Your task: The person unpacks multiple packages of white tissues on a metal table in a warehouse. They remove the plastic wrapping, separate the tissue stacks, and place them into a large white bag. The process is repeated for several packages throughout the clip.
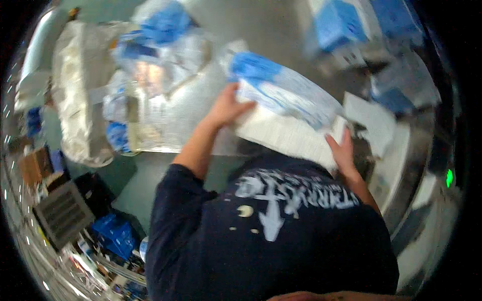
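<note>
Between both hands sits a flat, white-and-blue plastic-wrapped pack [288, 113], tilted, raised over the grey tabletop [271, 30]. The left hand [228, 106] grasps its near-left edge, fingers curled on the wrap; the right hand [342, 150] clasps the lower right corner. It looks light and soft, with slippery film, so opposite edges seem the surest hold. Beyond the left fingers lie clear crinkled plastic bags [155, 85]; past the right fingers, blue-and-white cartons [346, 25].

Surroundings: clear plastic bag [160, 105] of blue-and-white packs just left of the left hand [226, 108]; white sack [75, 95] further left; blue-and-white boxes [341, 25] beyond the right hand [343, 150]; blue packets [116, 233] and grey slatted crate [63, 213] well below-left.
</note>
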Demonstrator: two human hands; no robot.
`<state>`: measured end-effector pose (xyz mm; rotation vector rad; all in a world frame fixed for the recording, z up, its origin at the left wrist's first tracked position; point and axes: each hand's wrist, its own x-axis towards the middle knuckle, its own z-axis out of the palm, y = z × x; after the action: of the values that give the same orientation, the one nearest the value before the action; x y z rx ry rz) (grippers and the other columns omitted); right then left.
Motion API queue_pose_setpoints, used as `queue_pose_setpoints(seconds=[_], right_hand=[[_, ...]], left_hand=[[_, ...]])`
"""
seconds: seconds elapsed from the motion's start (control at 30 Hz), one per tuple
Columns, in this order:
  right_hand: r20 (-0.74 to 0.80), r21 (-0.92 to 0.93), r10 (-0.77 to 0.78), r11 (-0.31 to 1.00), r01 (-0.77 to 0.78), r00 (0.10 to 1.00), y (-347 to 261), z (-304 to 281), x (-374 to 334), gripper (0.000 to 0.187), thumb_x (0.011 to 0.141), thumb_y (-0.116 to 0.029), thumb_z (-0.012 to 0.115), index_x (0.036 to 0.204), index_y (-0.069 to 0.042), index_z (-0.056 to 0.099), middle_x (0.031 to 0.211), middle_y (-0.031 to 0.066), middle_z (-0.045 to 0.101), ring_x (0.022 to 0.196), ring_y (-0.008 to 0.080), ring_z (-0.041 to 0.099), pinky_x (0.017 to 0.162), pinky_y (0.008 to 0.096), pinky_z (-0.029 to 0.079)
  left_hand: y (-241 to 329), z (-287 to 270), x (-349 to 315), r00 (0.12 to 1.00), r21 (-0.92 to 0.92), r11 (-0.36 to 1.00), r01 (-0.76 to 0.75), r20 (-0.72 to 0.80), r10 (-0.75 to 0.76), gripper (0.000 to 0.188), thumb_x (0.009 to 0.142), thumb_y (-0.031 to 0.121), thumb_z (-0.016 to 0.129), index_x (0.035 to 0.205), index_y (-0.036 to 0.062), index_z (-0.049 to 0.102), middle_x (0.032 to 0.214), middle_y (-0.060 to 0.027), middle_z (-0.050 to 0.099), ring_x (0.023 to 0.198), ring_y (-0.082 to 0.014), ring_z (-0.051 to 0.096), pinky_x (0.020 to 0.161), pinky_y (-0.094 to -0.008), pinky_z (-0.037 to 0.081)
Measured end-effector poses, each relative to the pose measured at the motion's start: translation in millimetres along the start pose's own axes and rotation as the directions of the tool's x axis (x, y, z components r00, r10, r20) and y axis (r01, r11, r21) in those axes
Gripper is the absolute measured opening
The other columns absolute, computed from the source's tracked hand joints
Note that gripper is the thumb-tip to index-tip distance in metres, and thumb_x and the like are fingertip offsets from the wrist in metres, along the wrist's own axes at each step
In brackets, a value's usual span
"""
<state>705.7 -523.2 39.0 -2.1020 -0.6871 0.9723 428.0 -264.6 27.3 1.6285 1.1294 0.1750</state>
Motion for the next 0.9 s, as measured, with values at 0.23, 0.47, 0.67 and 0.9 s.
queue_pose_setpoints(seconds=[0.23,0.47,0.67,0.9], right_hand=[[0.369,0.14,-0.038,0.99,-0.015,0.929,-13.8,-31.7,45.7,0.095,0.071,0.005,0.061,0.147,-0.012,0.007,0.143,0.0153,0.029,0.127,0.0251,0.035,0.103,0.0345,0.032],[0.205,-0.059,-0.015,0.998,0.028,0.979,59.5,-39.9,44.7,0.077,0.074,-0.008,0.071,0.138,-0.005,0.029,0.123,0.0158,0.052,0.103,0.0248,0.056,0.089,0.0359,0.045],[0.324,0.412,-0.081,0.909,-0.063,0.943,-21.9,-20.4,61.1,0.078,0.069,-0.01,0.076,0.133,-0.003,0.031,0.12,0.0132,0.052,0.106,0.0225,0.054,0.088,0.0351,0.045],[0.135,0.37,-0.563,0.792,0.485,0.815,-106.0,-41.8,35.1,0.095,0.062,-0.007,0.078,0.139,-0.004,0.022,0.125,0.0123,0.047,0.115,0.022,0.047,0.097,0.0377,0.039]], left_hand=[[42.6,-5.3,20.3,0.948,0.159,0.985,0.074,0.297,-0.119,0.109,0.071,0.034,0.076,0.146,0.009,0.001,0.125,-0.0236,0.051,0.108,-0.0283,0.054,0.094,-0.0365,0.042],[5.9,33.1,-35.8,0.99,-0.103,0.99,0.095,-0.096,-0.105,0.069,0.068,0.034,0.077,0.12,-0.0023,0.05,0.114,-0.0222,0.059,0.107,-0.0301,0.057,0.093,-0.039,0.043],[0.1,23.9,-48.6,0.983,-0.351,0.927,-0.135,-0.168,0.079,0.068,0.064,0.025,0.08,0.119,-0.0014,0.049,0.112,-0.0156,0.06,0.104,-0.025,0.057,0.089,-0.036,0.046],[52.0,-17.1,-105.3,0.861,-0.346,0.84,-0.418,-0.447,0.244,0.096,0.063,0.021,0.08,0.134,-0.0009,0.02,0.122,-0.0162,0.047,0.115,-0.0274,0.047,0.099,-0.0391,0.038]])
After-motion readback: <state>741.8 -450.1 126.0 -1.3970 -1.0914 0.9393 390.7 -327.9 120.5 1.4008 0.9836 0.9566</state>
